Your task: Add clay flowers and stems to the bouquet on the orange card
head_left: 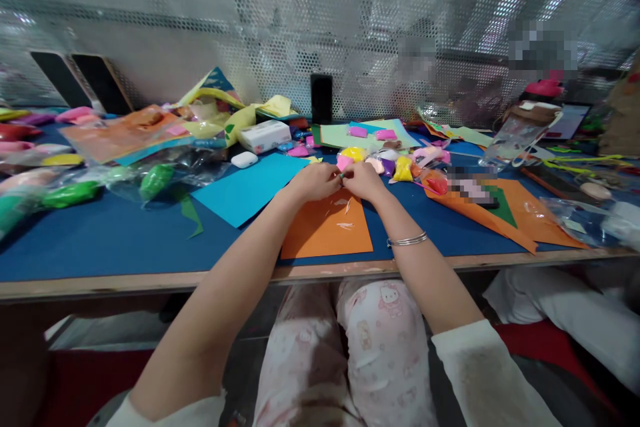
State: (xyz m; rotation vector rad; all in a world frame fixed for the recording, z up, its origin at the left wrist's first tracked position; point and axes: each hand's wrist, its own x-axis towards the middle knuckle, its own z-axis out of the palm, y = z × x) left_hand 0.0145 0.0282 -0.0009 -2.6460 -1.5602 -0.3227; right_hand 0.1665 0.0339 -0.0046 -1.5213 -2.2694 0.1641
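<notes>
My left hand (pixel 316 182) and my right hand (pixel 364 180) meet fingertip to fingertip above the far part of an orange sheet of paper (pixel 325 233). Between the pinched fingertips shows a small green piece (pixel 342 175), too tiny to name surely. Thin white strips (pixel 345 225) lie on the orange sheet, just below my fingers. A blue sheet of paper (pixel 250 190) is left of my left hand. Just beyond my hands are a yellow lump (pixel 354 153) and a pink lump (pixel 344 162), partly hidden by the fingers.
Bagged green clay-like lumps (pixel 157 181) lie at left. A white earbud case (pixel 245 159) sits near a tissue pack (pixel 265 135). A dark phone (pixel 321 99) stands against the perforated metal screen. More orange paper (pixel 545 210) and a clear cup (pixel 520 137) are at right.
</notes>
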